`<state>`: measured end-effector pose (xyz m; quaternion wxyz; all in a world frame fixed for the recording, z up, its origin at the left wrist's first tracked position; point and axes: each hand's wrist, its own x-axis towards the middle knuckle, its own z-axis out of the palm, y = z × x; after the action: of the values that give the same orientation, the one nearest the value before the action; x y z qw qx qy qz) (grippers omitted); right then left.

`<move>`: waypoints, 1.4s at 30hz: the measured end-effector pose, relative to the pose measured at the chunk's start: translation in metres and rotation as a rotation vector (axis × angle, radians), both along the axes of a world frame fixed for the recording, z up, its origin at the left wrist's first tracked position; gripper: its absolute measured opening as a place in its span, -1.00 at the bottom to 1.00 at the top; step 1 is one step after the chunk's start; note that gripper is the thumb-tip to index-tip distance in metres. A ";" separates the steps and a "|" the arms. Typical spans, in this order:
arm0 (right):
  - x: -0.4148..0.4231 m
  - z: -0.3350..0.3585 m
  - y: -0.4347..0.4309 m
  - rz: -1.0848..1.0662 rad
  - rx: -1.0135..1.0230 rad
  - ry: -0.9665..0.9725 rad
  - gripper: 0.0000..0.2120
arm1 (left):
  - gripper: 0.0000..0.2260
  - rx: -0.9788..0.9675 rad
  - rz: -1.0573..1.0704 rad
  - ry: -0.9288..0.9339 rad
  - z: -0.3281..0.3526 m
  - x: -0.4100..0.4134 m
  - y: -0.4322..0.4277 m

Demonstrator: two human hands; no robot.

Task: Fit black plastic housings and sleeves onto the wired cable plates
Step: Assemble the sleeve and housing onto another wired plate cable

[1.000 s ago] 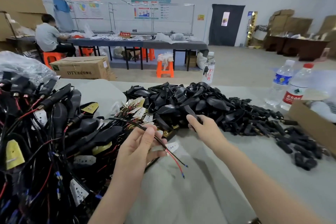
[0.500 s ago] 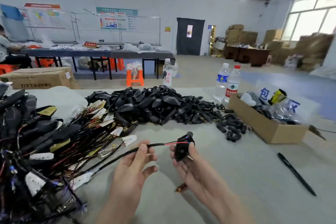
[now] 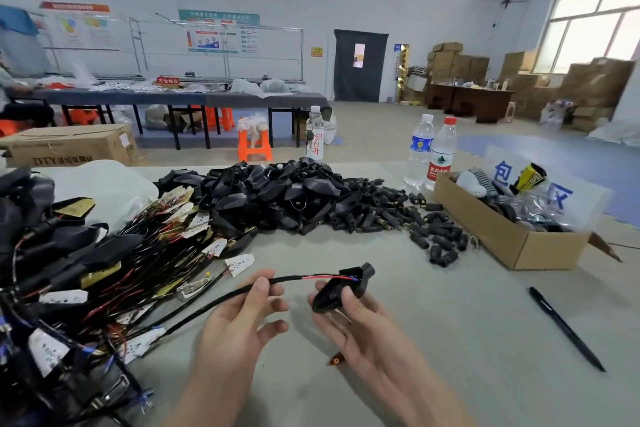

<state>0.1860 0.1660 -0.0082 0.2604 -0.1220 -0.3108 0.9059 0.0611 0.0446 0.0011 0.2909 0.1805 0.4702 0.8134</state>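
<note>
My right hand [image 3: 360, 326] holds a black plastic housing [image 3: 341, 288] just above the table, thumb over its top. A black cable [image 3: 214, 300] with red and blue wire ends runs into the housing's neck. My left hand [image 3: 242, 319] pinches that cable a short way left of the housing. The cable trails left toward a heap of wired cable plates [image 3: 104, 270] with white tags. A pile of black housings [image 3: 277, 194] lies across the middle of the table, with several small black sleeves [image 3: 415, 218] spread to its right.
An open cardboard box [image 3: 502, 236] with bags stands at the right. A black pen [image 3: 564, 326] lies near the right edge. Three water bottles [image 3: 440, 152] stand behind the pile. A small orange-brown piece [image 3: 335, 360] lies under my right hand. Tables, stools and stacked boxes fill the hall behind.
My right hand took a housing from the pile and brought it to the cable end; the wires now enter the housing. The camera view has swung to the right.
</note>
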 end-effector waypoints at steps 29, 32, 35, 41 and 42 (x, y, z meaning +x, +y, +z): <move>-0.014 -0.009 -0.018 0.056 0.151 -0.010 -0.50 | -0.90 -0.217 0.171 0.401 -0.015 0.002 0.006; -0.019 -0.014 -0.025 0.047 0.275 -0.107 -0.43 | -0.85 -0.192 0.127 0.483 -0.015 0.009 0.007; -0.020 -0.011 -0.030 0.118 0.335 -0.162 -0.56 | -0.85 -0.212 0.107 0.494 -0.017 0.007 0.008; -0.015 -0.005 -0.021 0.017 0.073 -0.198 -0.62 | -0.84 -0.240 0.041 0.550 -0.021 0.005 0.007; -0.015 -0.005 -0.021 0.006 0.075 -0.213 -0.64 | -0.81 -0.244 0.020 0.533 -0.022 0.005 0.007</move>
<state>0.1710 0.1454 -0.0131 0.2276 -0.2067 -0.3709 0.8763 0.0662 0.0517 -0.0210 0.1688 0.3469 0.6261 0.6777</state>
